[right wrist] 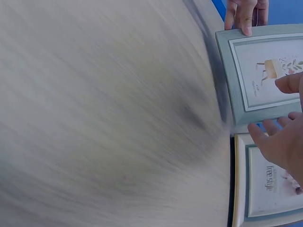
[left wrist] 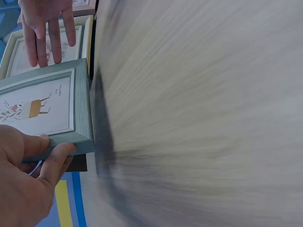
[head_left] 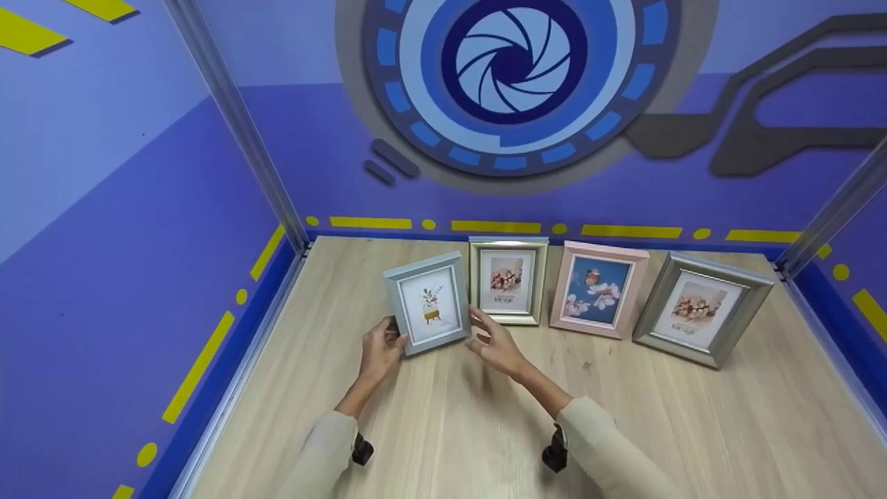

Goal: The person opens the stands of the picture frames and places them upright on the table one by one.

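A pale blue-green picture frame (head_left: 431, 303) with a potted-plant print stands tilted at the left of a row of frames. My left hand (head_left: 382, 348) grips its lower left edge; in the left wrist view the thumb lies on the front and the fingers (left wrist: 59, 158) curl at the side. My right hand (head_left: 497, 344) is at the frame's right edge, fingers extended and thumb apart, fingertips right at the border in the right wrist view. Just behind that hand is a gold-edged picture frame (head_left: 508, 317) with a flower print, partly overlapped by the fingers.
Further right stand a pink picture frame (head_left: 587, 327) with a bird print and a grey-silver picture frame (head_left: 740, 305) turned inward. All stand on a light wooden table (head_left: 485, 430), before a blue decorated wall (head_left: 298, 152). Metal posts (head_left: 232, 111) mark the corners.
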Demonstrator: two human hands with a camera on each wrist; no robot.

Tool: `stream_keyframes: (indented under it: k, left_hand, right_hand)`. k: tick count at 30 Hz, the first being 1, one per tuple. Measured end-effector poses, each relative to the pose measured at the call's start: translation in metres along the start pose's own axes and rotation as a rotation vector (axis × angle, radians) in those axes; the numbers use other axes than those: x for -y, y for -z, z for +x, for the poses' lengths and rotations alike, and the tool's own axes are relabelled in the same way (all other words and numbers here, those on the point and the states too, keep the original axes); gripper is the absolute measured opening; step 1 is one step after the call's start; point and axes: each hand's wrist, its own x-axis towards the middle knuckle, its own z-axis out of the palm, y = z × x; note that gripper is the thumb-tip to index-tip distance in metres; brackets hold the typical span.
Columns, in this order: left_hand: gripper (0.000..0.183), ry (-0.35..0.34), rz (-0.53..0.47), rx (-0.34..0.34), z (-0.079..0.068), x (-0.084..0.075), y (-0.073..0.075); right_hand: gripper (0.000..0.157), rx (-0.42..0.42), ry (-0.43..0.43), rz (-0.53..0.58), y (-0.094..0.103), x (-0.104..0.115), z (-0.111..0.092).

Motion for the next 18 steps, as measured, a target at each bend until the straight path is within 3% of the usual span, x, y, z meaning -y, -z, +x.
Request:
stream_keyframes:
  k: [11,18]
  left_hand:
    - [0.033,0.040,-0.003,-0.011,0.011,0.007,-0.013]
    - [0.032,0.055,0.051,0.002,0.021,0.007,-0.017]
  right_hand:
    - [0.070,0.002,-0.076,0.004,-0.001,-0.002,0.008]
    - [0.071,0.006,-0.103,-0.007,0.002,0.000,0.009]
